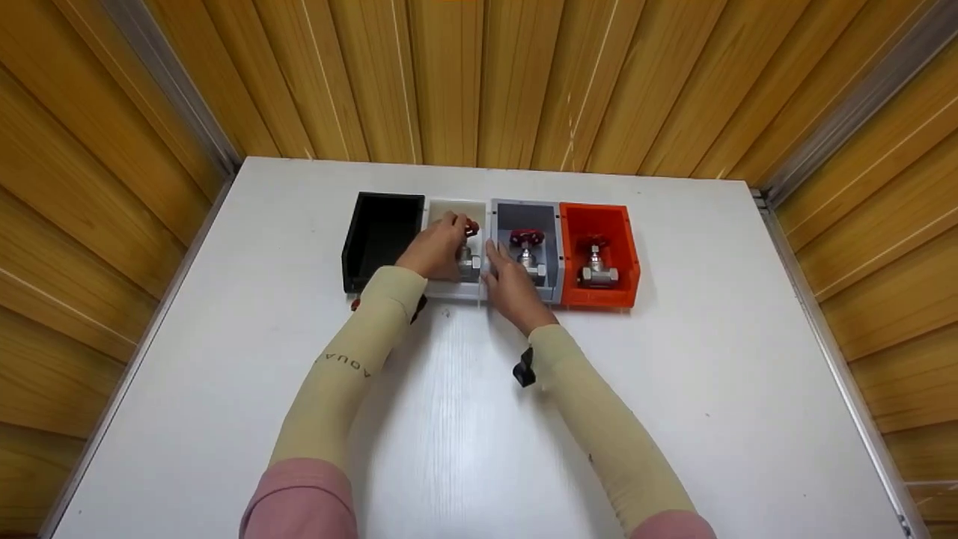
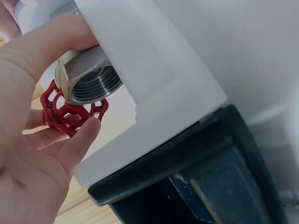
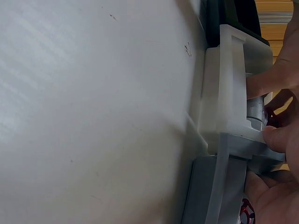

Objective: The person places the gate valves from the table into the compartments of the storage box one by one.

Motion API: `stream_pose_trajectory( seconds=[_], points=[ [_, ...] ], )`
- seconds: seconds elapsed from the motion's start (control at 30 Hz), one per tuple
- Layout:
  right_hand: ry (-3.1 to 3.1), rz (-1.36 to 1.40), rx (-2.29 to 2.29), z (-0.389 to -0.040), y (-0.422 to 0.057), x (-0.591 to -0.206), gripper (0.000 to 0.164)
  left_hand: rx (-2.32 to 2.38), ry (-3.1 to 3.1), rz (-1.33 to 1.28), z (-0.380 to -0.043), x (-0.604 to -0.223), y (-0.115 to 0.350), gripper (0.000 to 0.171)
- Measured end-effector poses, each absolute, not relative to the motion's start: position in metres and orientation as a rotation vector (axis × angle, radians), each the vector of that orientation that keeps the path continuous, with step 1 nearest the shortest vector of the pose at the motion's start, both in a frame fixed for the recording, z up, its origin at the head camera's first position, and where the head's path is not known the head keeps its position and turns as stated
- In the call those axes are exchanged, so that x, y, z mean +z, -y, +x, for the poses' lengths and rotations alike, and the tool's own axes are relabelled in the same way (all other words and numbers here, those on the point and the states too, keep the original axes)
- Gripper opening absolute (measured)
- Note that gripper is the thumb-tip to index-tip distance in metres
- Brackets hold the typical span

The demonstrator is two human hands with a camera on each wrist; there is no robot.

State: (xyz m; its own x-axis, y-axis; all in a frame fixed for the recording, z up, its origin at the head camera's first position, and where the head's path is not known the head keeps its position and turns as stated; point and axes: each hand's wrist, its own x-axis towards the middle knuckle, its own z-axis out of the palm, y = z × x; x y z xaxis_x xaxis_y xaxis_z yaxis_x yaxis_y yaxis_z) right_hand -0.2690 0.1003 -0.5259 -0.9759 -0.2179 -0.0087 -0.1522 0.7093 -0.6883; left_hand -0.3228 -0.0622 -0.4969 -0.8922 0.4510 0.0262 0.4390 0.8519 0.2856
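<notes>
In the head view my left hand reaches into the white bin and grips a metal valve with a red handwheel. The left wrist view shows the thumb against the threaded valve body and fingers around the handwheel. My right hand holds the adjoining walls of the white and grey bins; in the right wrist view its thumb is at the white bin's edge and its fingers reach into the grey bin. Another red-wheeled valve sits in the grey bin, partly behind that hand.
At the right end of the row, an orange bin holds a valve. A black bin stands at the left end. A small red piece shows beside the left sleeve. Wood-pattern walls enclose the white table at back and sides.
</notes>
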Motion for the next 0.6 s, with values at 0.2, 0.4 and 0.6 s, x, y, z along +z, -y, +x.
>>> stream_pose_trajectory(
  seconds=[0.2,0.4,0.6],
  points=[
    [-2.826,-0.304,-1.149,-0.2685,-0.0992,-0.5268,0.061,0.411,-2.954,0.648,-0.3252,-0.4982,0.0602,0.072],
    [-2.826,-0.297,-1.149,-0.2686,-0.0996,-0.5271,0.062,0.394,-2.952,0.633,-0.3255,-0.4984,0.0569,0.068],
    [-2.804,-0.282,-1.153,-0.2674,-0.1002,-0.5256,0.063,0.346,-2.954,0.622,-0.3264,-0.5016,0.0541,0.056]
  ],
)
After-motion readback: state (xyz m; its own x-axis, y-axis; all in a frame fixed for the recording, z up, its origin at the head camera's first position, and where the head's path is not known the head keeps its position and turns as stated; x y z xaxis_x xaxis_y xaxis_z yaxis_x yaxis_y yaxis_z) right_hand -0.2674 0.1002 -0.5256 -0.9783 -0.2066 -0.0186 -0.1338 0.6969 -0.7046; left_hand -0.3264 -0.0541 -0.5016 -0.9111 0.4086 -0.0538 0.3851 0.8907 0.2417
